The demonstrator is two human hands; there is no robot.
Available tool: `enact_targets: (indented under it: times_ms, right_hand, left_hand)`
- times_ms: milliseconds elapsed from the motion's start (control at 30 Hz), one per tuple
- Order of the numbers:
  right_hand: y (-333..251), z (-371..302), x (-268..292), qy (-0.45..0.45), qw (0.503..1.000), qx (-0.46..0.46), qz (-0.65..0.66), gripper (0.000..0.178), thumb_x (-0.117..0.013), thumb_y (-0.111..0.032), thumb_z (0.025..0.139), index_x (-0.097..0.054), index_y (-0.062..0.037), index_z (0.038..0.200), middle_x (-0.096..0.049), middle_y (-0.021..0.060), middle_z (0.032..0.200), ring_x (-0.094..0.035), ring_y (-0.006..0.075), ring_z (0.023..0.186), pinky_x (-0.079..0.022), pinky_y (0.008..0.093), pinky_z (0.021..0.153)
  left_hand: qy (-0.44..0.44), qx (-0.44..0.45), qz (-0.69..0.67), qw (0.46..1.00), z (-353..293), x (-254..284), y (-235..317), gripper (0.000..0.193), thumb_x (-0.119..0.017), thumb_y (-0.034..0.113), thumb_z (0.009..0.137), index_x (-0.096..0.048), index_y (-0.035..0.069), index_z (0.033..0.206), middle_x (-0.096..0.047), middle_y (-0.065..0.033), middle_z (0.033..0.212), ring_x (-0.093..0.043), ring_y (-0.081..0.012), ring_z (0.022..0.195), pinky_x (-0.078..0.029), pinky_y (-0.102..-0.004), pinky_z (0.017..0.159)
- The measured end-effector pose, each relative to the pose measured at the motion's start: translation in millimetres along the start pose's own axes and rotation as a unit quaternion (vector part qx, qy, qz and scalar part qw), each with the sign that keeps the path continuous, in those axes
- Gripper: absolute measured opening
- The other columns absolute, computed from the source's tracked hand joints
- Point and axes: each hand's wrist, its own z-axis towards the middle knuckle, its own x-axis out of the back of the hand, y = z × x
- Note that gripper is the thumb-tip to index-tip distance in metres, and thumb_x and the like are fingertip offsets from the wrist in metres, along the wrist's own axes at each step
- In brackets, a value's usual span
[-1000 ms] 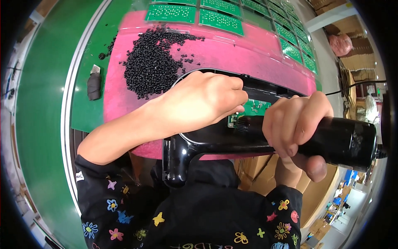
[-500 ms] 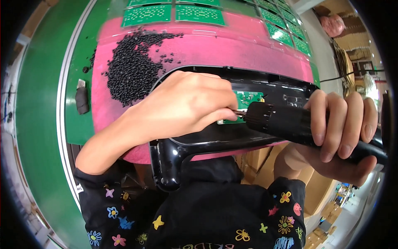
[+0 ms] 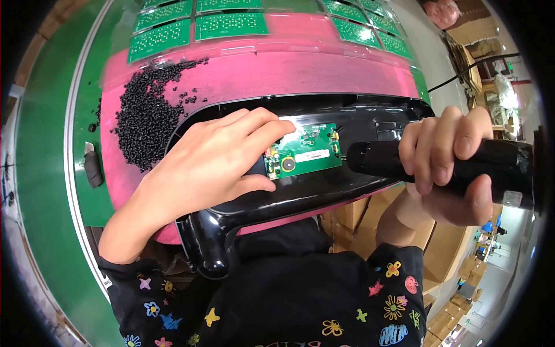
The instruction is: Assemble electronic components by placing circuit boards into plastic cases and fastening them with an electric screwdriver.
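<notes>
While the left hand (image 3: 214,168) lies flat on the black housing (image 3: 324,191), the right hand (image 3: 451,162) grips a black screwdriver (image 3: 381,159).
Its tip meets the green circuit board (image 3: 303,151), white rectangular label at centre.

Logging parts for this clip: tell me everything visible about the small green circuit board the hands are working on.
The green circuit board is a small rectangle lying flat in the black plastic housing. It carries a round dark component, a white label strip and tiny soldered parts. The left hand presses its left edge with its fingertips. The black power screwdriver, gripped in the right hand, points at its right edge.
</notes>
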Motion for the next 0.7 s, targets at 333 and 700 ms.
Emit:
enact_targets:
  times_ms: [333, 700]
  right_hand:
    - [16.0, -1.5, 12.1, -0.038, 0.998, 0.013, 0.046, 0.035, -0.072, -0.030, 0.078, -0.048, -0.0100, 0.095, -0.055, -0.0031, 0.071, -0.052, 0.0053, 0.047, -0.044, 0.0209, 0.050]
    - [18.5, -1.1, 21.7, -0.084, 0.993, 0.027, 0.076, 0.038, -0.079, -0.027, 0.079, -0.049, -0.0090, 0.095, -0.059, -0.0018, 0.071, -0.057, 0.0052, 0.049, -0.046, 0.0197, 0.048]
  left_hand:
    - [-0.013, 0.006, 0.015, 1.000, 2.4, -0.9, -0.2, 0.065, -0.085, 0.014, 0.060, -0.059, 0.006, 0.118, -0.060, -0.0077, 0.116, -0.062, -0.0300, 0.103, -0.054, -0.0391, 0.081]
    - [-0.015, -0.005, 0.015, 1.000, 4.3, -1.9, -2.0, 0.062, -0.084, 0.016, 0.061, -0.059, 0.006, 0.117, -0.059, -0.0058, 0.115, -0.062, -0.0271, 0.096, -0.053, -0.0374, 0.076]
